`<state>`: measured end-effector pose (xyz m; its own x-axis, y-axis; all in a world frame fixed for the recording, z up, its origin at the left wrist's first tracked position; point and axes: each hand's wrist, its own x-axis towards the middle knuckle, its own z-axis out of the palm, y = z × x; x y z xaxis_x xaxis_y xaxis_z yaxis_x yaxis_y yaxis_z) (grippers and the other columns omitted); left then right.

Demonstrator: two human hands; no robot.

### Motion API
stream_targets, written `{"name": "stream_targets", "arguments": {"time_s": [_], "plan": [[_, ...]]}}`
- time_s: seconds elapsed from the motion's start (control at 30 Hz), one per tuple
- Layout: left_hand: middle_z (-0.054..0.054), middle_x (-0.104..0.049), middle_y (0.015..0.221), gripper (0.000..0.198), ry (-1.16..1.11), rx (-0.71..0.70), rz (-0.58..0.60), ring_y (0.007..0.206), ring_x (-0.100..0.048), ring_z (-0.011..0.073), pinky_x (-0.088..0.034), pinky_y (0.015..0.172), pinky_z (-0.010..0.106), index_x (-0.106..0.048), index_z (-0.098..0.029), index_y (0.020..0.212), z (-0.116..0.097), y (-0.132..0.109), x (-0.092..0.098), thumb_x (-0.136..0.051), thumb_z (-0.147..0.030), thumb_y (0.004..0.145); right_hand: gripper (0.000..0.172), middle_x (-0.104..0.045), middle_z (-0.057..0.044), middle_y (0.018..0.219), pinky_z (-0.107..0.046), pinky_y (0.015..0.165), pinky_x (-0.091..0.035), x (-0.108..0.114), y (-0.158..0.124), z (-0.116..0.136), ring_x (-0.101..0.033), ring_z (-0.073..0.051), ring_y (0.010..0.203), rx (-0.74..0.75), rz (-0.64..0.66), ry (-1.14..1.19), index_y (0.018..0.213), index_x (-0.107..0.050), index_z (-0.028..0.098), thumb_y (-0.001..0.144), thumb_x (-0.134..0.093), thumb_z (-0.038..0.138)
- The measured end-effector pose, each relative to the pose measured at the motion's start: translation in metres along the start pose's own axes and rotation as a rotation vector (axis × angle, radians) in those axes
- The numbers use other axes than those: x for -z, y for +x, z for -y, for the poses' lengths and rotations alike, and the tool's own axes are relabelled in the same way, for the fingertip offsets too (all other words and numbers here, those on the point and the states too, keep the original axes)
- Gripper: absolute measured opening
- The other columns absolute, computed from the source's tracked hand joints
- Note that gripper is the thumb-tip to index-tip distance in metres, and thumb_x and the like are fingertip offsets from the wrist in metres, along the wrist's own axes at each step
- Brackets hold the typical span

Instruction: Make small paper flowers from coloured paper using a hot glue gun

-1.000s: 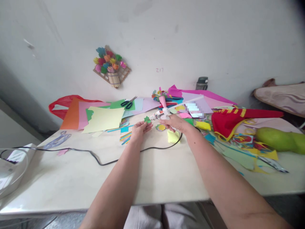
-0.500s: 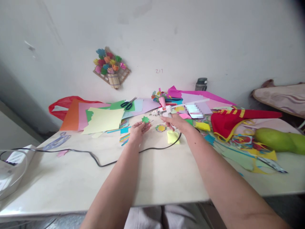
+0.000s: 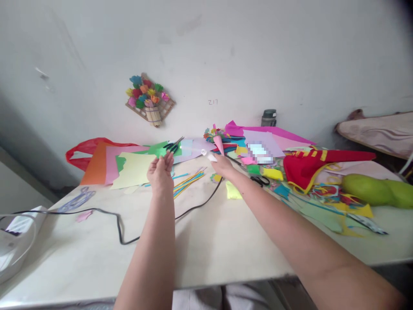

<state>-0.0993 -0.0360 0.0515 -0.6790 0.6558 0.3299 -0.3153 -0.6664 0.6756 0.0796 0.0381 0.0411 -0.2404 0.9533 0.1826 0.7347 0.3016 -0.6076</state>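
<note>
Two bare hands work above a white tabletop (image 3: 206, 252) as I look in remotely through the head camera, twelve o'clock being the wall. Nearest me, a thin black power cord (image 3: 195, 207) curves across the surface toward nine o'clock. At three lies a pale-yellow, soft-looking packet (image 3: 232, 190); at ten, a spread of narrow blue and yellow paper strips (image 3: 186, 185).

Beyond, at ten o'clock, the left hand (image 3: 160, 173) is raised, fingers curled close together; against green paper I cannot tell whether it pinches anything. At one, the right hand (image 3: 222, 165) is wrapped around a white plastic glue gun (image 3: 210, 156), with a translucent glue stick (image 3: 191, 149) jutting toward ten; I cannot make out the nozzle.

I judge the gun light, stiff and rather smooth, best taken by its handle, clear of a tip that may be hot. The stick looks likely to flex or snag, and the cord could tug at the grip.

Farther off, black-handled scissors (image 3: 172, 147) rest on colored sheets at eleven, and a pink paper cone (image 3: 218, 143) lies near twelve.
</note>
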Motion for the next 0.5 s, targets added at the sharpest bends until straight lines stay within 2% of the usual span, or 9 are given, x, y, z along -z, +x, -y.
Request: {"name": "stream_targets", "arguments": {"time_s": [0.1,0.2,0.37,0.5], "plan": [[0.004,-0.069,0.078,0.014,-0.043,-0.103,0.044,0.080,-0.065,0.0160,-0.050,0.075,0.027,-0.046,-0.018,0.075,-0.017,-0.001,-0.008,-0.059,-0.016,0.070,0.047,-0.055,-0.016,0.110,-0.033,0.076,-0.041,-0.015,0.006,0.008,-0.054,-0.026,0.100,-0.013,0.011,-0.203,0.124,-0.037,0.013,0.079,-0.042,0.022],[0.003,-0.069,0.077,0.016,-0.044,-0.076,0.121,0.079,-0.065,0.0172,-0.051,0.072,0.027,-0.046,-0.019,0.077,-0.017,-0.008,-0.019,-0.060,-0.017,0.069,0.051,-0.053,-0.020,0.113,-0.033,0.079,-0.041,-0.033,0.010,0.015,-0.052,-0.026,0.103,-0.007,0.027,-0.247,0.125,-0.035,0.008,0.076,-0.044,0.018],[0.007,-0.069,0.080,0.019,-0.030,0.155,0.219,0.080,-0.065,0.0200,-0.051,0.072,0.029,-0.047,-0.016,0.075,0.017,-0.024,-0.029,-0.064,-0.018,0.066,0.040,-0.053,-0.022,0.112,-0.033,0.084,-0.040,-0.057,0.011,0.033,-0.051,-0.027,0.104,0.112,0.016,-0.277,0.114,-0.045,0.002,0.077,-0.042,0.017],[0.007,-0.068,0.078,0.016,-0.007,0.285,0.219,0.081,-0.064,0.0203,-0.050,0.074,0.031,-0.051,-0.014,0.073,0.038,-0.033,-0.023,-0.065,-0.018,0.066,0.036,-0.051,-0.014,0.119,-0.031,0.086,-0.039,-0.059,0.014,0.044,-0.048,-0.022,0.108,0.131,0.118,-0.290,0.114,-0.048,0.012,0.084,-0.033,0.024]]}}
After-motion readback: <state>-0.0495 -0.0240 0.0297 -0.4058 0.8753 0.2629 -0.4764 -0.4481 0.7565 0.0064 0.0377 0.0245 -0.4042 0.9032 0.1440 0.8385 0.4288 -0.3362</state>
